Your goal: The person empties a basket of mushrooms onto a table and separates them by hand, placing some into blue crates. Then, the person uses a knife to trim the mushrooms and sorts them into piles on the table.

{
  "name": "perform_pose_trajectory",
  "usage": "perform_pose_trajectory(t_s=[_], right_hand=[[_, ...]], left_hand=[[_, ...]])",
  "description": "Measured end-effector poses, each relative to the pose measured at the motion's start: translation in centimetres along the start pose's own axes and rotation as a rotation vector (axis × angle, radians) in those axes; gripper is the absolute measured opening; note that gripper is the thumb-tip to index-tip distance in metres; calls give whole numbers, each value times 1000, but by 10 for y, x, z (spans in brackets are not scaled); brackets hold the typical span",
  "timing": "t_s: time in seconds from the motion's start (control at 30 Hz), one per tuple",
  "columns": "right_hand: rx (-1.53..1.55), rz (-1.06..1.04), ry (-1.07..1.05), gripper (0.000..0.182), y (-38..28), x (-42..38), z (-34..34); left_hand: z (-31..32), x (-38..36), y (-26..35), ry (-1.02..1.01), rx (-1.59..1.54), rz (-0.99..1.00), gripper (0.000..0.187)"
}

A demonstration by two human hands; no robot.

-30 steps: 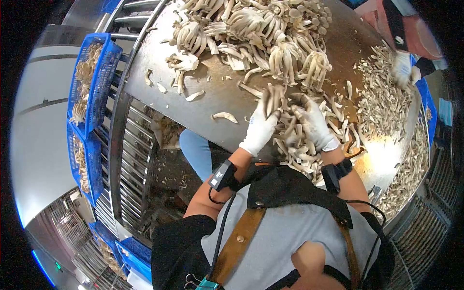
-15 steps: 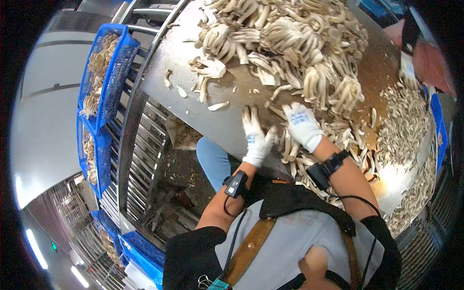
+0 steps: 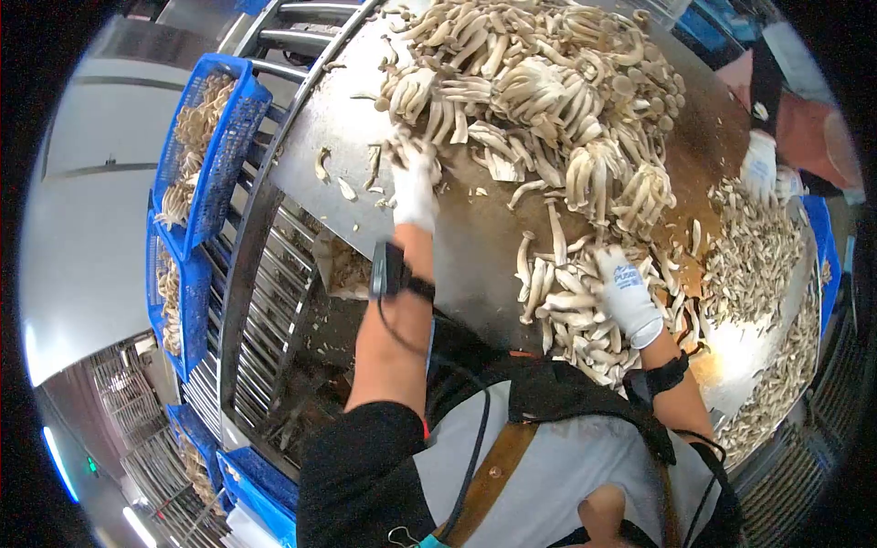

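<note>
A big heap of pale mushroom clusters (image 3: 539, 82) covers the far part of a steel table (image 3: 475, 247). My left hand (image 3: 414, 183), in a white glove, is stretched far forward and closes on a mushroom clump (image 3: 402, 146) at the heap's near left edge. My right hand (image 3: 626, 290), also gloved, rests palm down on a pile of loose mushroom stems (image 3: 571, 310) close to my body. Whether its fingers grip any stem is hidden.
Another person's gloved hand (image 3: 760, 164) works at a second pile of cut mushrooms (image 3: 758, 247) on the right. Blue crates (image 3: 206, 137) with mushrooms hang at the left, beside a roller rack (image 3: 265, 301). Scraps (image 3: 347, 187) lie near the table's left rim.
My left hand has left the stem pile and reached far forward to the heap's left edge. My right hand has drawn back onto the near stems.
</note>
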State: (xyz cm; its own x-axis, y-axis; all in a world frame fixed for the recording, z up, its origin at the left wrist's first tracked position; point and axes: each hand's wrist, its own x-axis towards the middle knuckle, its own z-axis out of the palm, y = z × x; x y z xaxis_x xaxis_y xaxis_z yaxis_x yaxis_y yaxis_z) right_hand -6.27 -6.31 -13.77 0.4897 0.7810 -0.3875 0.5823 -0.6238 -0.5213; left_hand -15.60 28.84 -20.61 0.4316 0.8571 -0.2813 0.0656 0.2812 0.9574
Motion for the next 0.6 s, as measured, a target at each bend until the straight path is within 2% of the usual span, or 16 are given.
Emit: perform_pose_trajectory(t_s=[0.07, 0.1, 0.13, 0.17, 0.2, 0.23, 0.27, 0.3, 0.33, 0.37, 0.4, 0.5, 0.53, 0.6], right_hand=[[-178, -257, 286, 51, 30, -5, 16], [-83, -281, 287, 53, 26, -6, 7], [10, -302, 291, 54, 14, -8, -5], [127, -281, 160, 57, 5, -7, -16], [244, -265, 35, 60, -6, -9, -23], [322, -232, 91, 62, -20, -16, -20], [398, -207, 153, 64, -29, -21, -15], [625, -139, 230, 67, -16, -14, 13], [611, -31, 79, 65, -30, -29, -19], [613, -71, 150, 62, -27, -39, -21], [614, -111, 216, 59, -23, -51, -19], [682, -172, 252, 39, -13, -79, -15], [920, -24, 72, 34, -13, -88, -25], [1131, 112, 201, 31, -17, -105, -32]], left_hand=[[7, -72, 18, -153, -159, -330, 81], [10, -105, 0, -382, -387, -180, 84], [14, -134, -7, -562, -487, -137, 95], [17, -159, -10, -653, -333, -164, 108], [28, -186, -4, -659, -180, -117, 113], [34, -208, 0, -691, 34, -60, 106], [36, -217, -15, -732, 82, -99, 97], [37, -226, -30, -775, 131, -136, 89], [53, -240, -19, -768, -165, -194, 81], [68, -253, -9, -767, -462, -256, 73], [69, -255, -14, -767, -583, -279, 68], [67, -257, -24, -757, -510, -471, 60], [69, -256, -27, -743, -696, -563, 55], [74, -266, -29, -680, -601, -471, 63]])
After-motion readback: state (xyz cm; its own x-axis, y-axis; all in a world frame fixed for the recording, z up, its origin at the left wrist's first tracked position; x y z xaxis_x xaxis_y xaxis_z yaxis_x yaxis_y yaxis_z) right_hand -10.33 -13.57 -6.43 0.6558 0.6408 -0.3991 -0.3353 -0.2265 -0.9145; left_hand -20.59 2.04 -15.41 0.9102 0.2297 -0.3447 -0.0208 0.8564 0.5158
